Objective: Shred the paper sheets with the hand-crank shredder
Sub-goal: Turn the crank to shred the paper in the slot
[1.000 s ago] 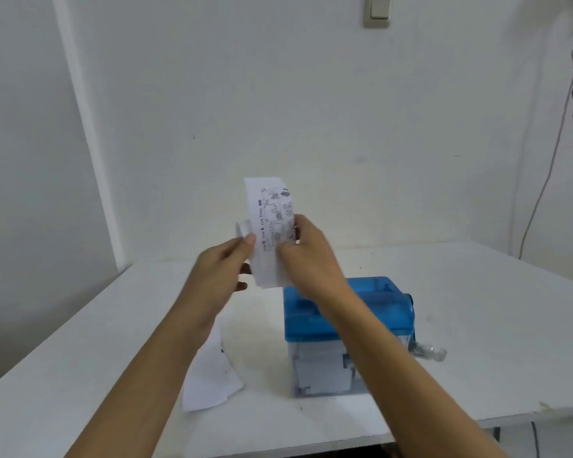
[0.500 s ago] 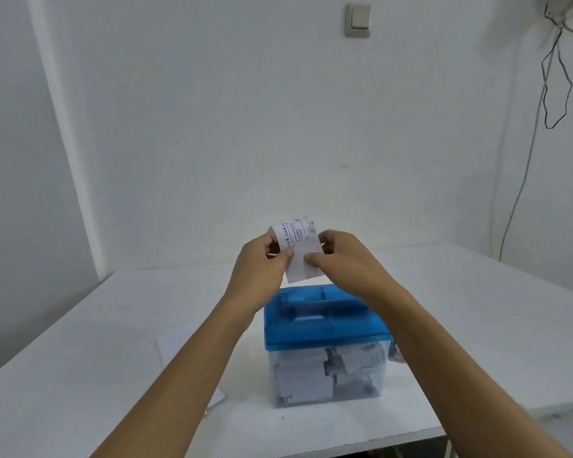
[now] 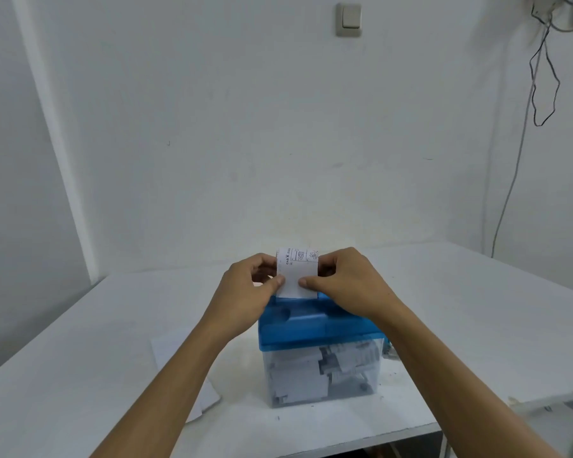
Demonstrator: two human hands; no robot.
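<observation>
The hand-crank shredder (image 3: 315, 325) stands in the middle of the white table (image 3: 476, 309). It has a blue lid and a clear bin (image 3: 324, 375) holding paper shreds. A narrow folded paper sheet (image 3: 296, 274) with printed marks stands upright, its lower edge at the slot in the lid. My left hand (image 3: 249, 292) pinches its left edge and my right hand (image 3: 348, 285) pinches its right edge. The crank is mostly hidden behind my right forearm.
More white paper sheets (image 3: 179, 368) lie flat on the table left of the shredder, partly under my left forearm. A wall stands close behind the table, with a light switch (image 3: 348, 19) and hanging cables (image 3: 543, 77) at the right.
Both hands have lowered the paper from chest height down to the shredder's lid. The paper now looks shorter, folded over. The view has shifted so the shredder sits centred.
</observation>
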